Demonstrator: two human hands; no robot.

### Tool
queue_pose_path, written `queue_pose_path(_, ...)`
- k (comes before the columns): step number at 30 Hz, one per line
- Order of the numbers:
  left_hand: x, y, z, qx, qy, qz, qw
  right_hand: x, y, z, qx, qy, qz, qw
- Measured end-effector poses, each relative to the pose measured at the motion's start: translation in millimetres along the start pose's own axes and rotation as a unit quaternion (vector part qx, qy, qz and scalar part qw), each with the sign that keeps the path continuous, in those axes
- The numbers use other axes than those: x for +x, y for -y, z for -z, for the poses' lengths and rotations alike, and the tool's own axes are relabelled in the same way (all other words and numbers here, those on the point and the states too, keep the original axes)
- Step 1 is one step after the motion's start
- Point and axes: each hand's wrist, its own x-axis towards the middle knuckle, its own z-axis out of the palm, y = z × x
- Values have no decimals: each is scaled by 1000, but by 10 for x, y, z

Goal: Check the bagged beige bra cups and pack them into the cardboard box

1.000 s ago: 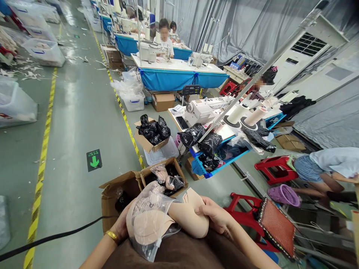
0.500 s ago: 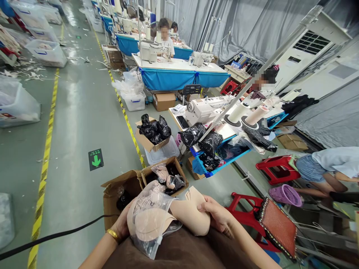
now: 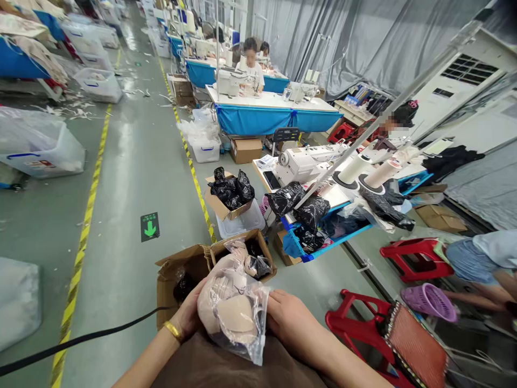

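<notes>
A clear plastic bag [image 3: 236, 315] stuffed with beige bra cups rests on my lap, over brown fabric [image 3: 226, 366]. My left hand [image 3: 188, 315], with a gold bracelet on the wrist, grips the bag's left side. On the bag's right edge, my right hand [image 3: 288, 320] presses against the plastic. The loose beige cup seen earlier is now out of sight.
Two open cardboard boxes [image 3: 189, 267] with bagged cups stand on the floor just ahead. A black cable [image 3: 81, 339] crosses at left. Red stools [image 3: 357, 328] and a sewing table [image 3: 323, 188] with black bags lie to the right. People sit at machines beyond.
The beige cup my right hand held beside the bag is gone from view. My right hand now lies against the bag. The view has shifted left.
</notes>
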Motion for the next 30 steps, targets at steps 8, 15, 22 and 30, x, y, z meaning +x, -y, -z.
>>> queue_pose_path(8,-375,-10,-236,-8,53,-33,998,34,-43,-219,383,-143,-43,911)
queue_pose_path(15,-410,124,-260,-22,76,-45,996,165,-180,-383,352,-268,-122,888)
queue_pose_path(22,-365,128,-213,-11,53,-52,997,30,-124,-209,724,-126,-186,653)
queue_pose_path(30,-418,262,-260,24,-23,-77,997,-134,-157,-351,704,-101,-209,672)
